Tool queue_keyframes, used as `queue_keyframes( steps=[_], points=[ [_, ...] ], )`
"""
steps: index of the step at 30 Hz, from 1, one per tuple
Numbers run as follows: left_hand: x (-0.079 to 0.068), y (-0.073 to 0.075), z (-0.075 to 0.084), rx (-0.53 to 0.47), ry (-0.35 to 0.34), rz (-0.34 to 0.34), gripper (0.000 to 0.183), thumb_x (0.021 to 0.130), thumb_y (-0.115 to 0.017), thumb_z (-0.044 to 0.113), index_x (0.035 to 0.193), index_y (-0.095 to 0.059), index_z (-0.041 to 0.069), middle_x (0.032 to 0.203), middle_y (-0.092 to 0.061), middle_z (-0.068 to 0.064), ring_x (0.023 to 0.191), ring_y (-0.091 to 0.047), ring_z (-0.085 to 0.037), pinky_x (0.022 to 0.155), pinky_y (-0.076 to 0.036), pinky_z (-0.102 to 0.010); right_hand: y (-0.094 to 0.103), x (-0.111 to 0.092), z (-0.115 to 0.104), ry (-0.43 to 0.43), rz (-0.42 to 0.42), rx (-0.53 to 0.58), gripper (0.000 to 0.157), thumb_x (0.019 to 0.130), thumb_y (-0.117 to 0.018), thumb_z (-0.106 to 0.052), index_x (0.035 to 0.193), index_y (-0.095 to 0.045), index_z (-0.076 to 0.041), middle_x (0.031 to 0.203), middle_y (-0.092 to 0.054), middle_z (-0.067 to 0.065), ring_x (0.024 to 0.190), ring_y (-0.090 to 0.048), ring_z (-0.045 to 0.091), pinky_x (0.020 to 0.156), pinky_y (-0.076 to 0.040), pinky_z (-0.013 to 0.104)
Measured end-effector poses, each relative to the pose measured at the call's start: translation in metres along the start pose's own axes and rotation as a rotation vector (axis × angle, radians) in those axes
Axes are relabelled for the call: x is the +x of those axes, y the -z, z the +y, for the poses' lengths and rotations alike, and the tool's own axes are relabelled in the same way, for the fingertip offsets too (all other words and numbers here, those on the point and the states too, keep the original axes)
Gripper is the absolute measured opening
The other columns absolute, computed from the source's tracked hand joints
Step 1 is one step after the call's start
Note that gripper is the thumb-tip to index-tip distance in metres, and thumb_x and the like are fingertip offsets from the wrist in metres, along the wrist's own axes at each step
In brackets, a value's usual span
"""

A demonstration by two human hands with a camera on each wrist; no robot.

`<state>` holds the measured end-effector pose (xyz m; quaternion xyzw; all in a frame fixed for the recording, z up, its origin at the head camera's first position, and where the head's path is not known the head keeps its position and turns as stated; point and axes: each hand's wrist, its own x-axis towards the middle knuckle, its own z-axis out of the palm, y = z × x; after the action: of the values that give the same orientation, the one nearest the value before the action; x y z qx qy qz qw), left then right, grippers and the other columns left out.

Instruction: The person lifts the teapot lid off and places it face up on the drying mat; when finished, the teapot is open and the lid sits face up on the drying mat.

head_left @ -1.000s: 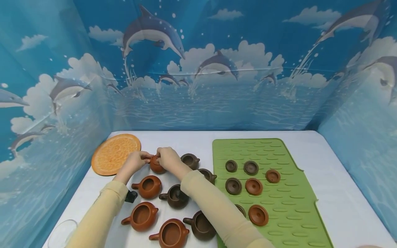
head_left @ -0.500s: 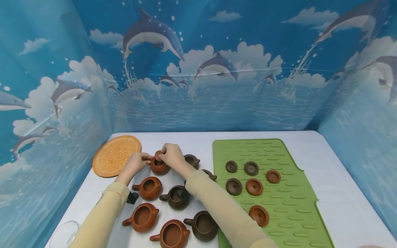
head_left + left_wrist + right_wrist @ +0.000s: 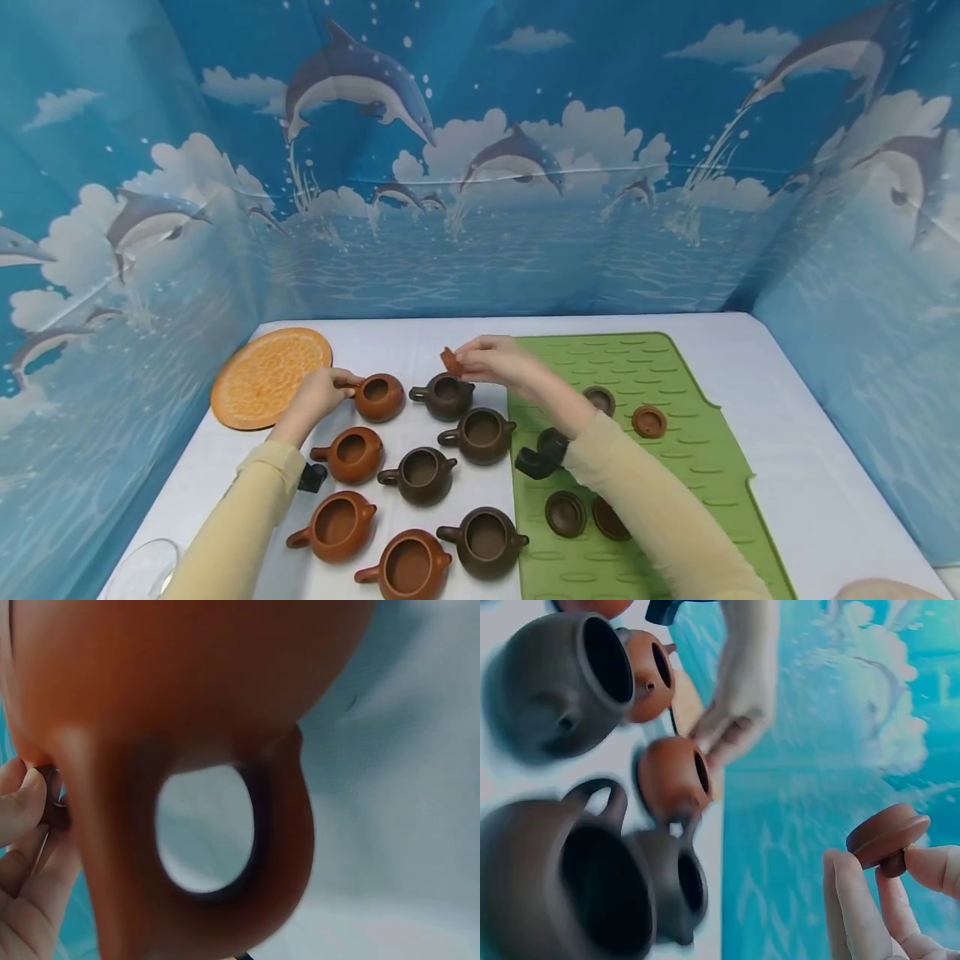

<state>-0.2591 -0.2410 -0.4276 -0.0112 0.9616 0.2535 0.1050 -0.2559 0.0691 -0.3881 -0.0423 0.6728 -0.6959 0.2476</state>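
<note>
At the far left of the table, my left hand (image 3: 317, 395) pinches the handle of a small reddish-brown teapot (image 3: 379, 410), which stands lidless. In the left wrist view its fingers (image 3: 22, 806) grip that small handle, behind a large blurred teapot (image 3: 187, 682). My right hand (image 3: 498, 363) holds a reddish-brown teapot lid (image 3: 452, 362) in the air, just beyond a dark brown teapot (image 3: 447, 407). The right wrist view shows this lid (image 3: 889, 834) tilted, its knob between thumb and fingertips.
Several more lidless teapots, reddish (image 3: 352, 465) and dark (image 3: 483, 442), stand in rows toward the front. Several lids (image 3: 648, 422) lie on a green mat (image 3: 690, 500) at right, partly behind the right forearm. An orange round mat (image 3: 266, 383) lies back left, a clear dish (image 3: 142, 571) front left.
My right hand has lifted the lid off the small teapot and carried it to the right, over toward the dark teapot. The left hand has stayed at the handle.
</note>
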Motion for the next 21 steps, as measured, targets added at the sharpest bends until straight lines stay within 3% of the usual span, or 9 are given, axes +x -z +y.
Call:
queue_keyframes(
  steps=[7, 11, 16, 21],
  points=[
    [0.001, -0.001, -0.002, 0.001, -0.021, 0.014, 0.026, 0.093, -0.062, -0.001, 0.118, -0.071, 0.004, 0.123, -0.067, -0.02, 0.117, -0.059, -0.039, 0.094, -0.052, -0.05, 0.083, -0.066, 0.021, 0.023, -0.01, 0.092, 0.043, 0.101, -0.05, -0.007, 0.139, -0.04, 0.01, 0.113, -0.063, 0.005, 0.098, -0.068, 0.012, 0.095, -0.054, 0.027],
    [0.001, 0.0, -0.003, -0.006, -0.011, 0.003, 0.028, 0.094, -0.061, -0.002, 0.12, -0.07, 0.004, 0.125, -0.066, -0.021, 0.12, -0.057, -0.04, 0.098, -0.049, -0.053, 0.121, -0.102, 0.043, 0.015, 0.001, 0.152, 0.037, 0.104, -0.046, -0.009, 0.138, -0.041, 0.004, 0.115, -0.064, 0.003, 0.105, -0.069, 0.014, 0.102, -0.05, 0.03],
    [0.002, 0.0, -0.003, -0.007, -0.017, 0.005, 0.027, 0.094, -0.061, -0.001, 0.119, -0.07, 0.003, 0.123, -0.067, -0.021, 0.119, -0.058, -0.039, 0.099, -0.05, -0.053, 0.152, -0.135, 0.067, 0.013, 0.01, 0.25, 0.028, 0.107, -0.04, -0.012, 0.133, -0.046, -0.003, 0.115, -0.066, 0.004, 0.107, -0.069, 0.014, 0.102, -0.049, 0.028],
    [0.003, -0.002, -0.004, -0.009, -0.025, 0.0, 0.026, 0.094, -0.061, -0.001, 0.119, -0.07, 0.002, 0.122, -0.067, -0.021, 0.117, -0.059, -0.039, 0.099, -0.05, -0.053, 0.167, -0.154, 0.081, -0.018, 0.063, 0.225, 0.062, 0.108, -0.038, -0.028, 0.15, -0.013, 0.009, 0.112, -0.066, 0.001, 0.105, -0.069, 0.012, 0.098, -0.051, 0.024]
  ],
)
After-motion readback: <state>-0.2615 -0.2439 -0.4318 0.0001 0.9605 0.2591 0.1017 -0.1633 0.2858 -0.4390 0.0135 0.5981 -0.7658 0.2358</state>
